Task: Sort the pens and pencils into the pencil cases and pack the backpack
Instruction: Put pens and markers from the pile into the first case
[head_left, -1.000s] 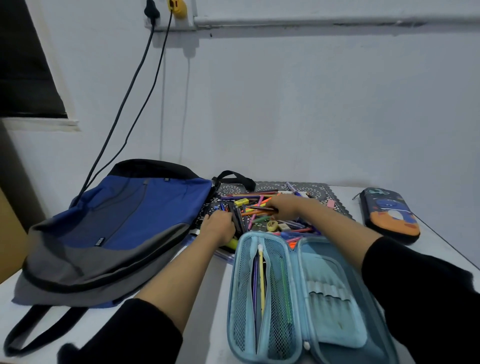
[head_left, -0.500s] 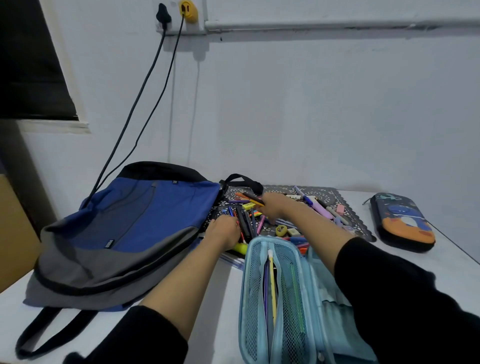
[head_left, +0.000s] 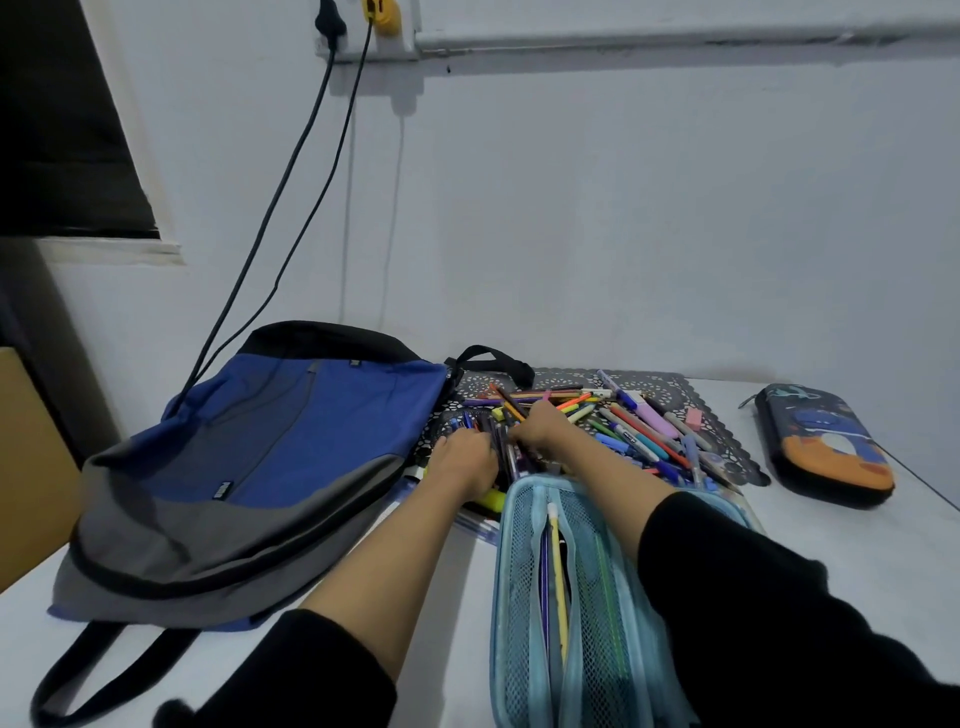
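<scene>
Head view: On the white worktop (head_left: 857, 545) lies a black lacy mat (head_left: 670, 387) with a loose pile of coloured pens and pencils (head_left: 634, 431) on it. The left hand (head_left: 465, 460) is at the pile's 9 o'clock edge, and its grip curls round a bunch of dark pens (head_left: 500, 441). The right hand (head_left: 540, 426) is just beside it, fingers down in the pile. I cannot tell if its grip has anything.

The light blue mesh pencil case (head_left: 524, 597) lies open at 6 o'clock from the pile, with a yellow pencil (head_left: 557, 566) inside. A dark hard pencil case with a blue and orange picture (head_left: 826, 447) lies closed at 3 o'clock. The blue and grey cloth backpack (head_left: 260, 457) lies flat at 9 o'clock.

The job now looks like picking out one kind of pen. I think it is best to line the pens up the same way and hold them tight near the middle so none slip. Then lift them straight up, so the others do not roll off the mat. The open case is near, so a short move toward 6 o'clock should do.
</scene>
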